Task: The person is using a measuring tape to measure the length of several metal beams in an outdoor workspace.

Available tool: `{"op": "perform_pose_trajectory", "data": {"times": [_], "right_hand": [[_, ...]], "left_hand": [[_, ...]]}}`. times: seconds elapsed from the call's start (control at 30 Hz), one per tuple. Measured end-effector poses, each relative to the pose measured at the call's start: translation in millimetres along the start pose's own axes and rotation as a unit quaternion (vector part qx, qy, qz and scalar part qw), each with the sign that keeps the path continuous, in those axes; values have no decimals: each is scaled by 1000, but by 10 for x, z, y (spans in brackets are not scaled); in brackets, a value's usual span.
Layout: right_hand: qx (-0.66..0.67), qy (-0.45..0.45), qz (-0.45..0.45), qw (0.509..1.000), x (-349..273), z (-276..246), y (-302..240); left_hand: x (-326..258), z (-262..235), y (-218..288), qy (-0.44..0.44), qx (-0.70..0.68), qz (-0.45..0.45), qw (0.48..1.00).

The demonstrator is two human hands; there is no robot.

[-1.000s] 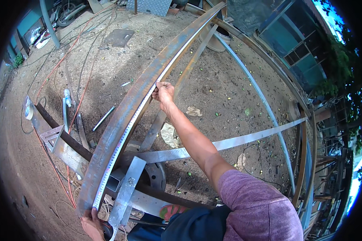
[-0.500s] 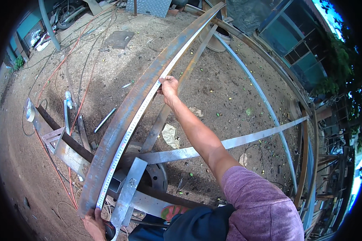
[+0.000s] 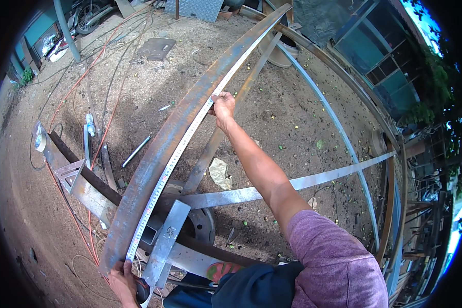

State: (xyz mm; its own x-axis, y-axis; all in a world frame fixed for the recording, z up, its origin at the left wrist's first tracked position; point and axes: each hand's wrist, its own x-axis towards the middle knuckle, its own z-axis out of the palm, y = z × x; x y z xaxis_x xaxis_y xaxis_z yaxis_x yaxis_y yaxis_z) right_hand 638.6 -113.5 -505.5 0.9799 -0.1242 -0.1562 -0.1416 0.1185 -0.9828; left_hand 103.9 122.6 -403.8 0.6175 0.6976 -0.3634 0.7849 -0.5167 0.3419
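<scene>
A long rusty steel beam [image 3: 161, 138] with bluish patches runs from the lower left to the far top. Along its right edge lies the white blade of a tape measure [image 3: 165, 172], stretched out lengthwise. My left hand [image 3: 121, 284] is closed at the beam's near end, gripping the dark tape measure case [image 3: 141, 291], which is partly hidden by the hand. Farther up the beam, my right hand [image 3: 223, 107] pinches the blade against the edge between thumb and fingers. The blade continues past it toward the far end.
Under the beam are a square metal tube [image 3: 168, 233], a wheel rim [image 3: 203, 226] and a curved steel channel [image 3: 95, 197]. Flat bars [image 3: 313, 179] cross at the right. A thin tube [image 3: 136, 151] and orange hoses [image 3: 107, 149] lie on the dirt ground.
My right hand has slid slightly farther up along the tape blade. My left hand stays at the near end, and the whole view has shifted a little.
</scene>
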Motion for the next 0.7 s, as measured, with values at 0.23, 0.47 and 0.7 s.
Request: {"op": "perform_pose_trajectory", "data": {"times": [0.23,0.47,0.7], "right_hand": [[12,-14,-27,999,28,-12,20],[56,-21,-84,995,42,-8,-1],[-7,-31,-105,994,135,-102,36]], "left_hand": [[-33,-2,39,-1,-29,-11,1000],[-20,90,-122,-2,-22,-15,1000],[-94,-27,117,-36,-33,-28,998]]}}
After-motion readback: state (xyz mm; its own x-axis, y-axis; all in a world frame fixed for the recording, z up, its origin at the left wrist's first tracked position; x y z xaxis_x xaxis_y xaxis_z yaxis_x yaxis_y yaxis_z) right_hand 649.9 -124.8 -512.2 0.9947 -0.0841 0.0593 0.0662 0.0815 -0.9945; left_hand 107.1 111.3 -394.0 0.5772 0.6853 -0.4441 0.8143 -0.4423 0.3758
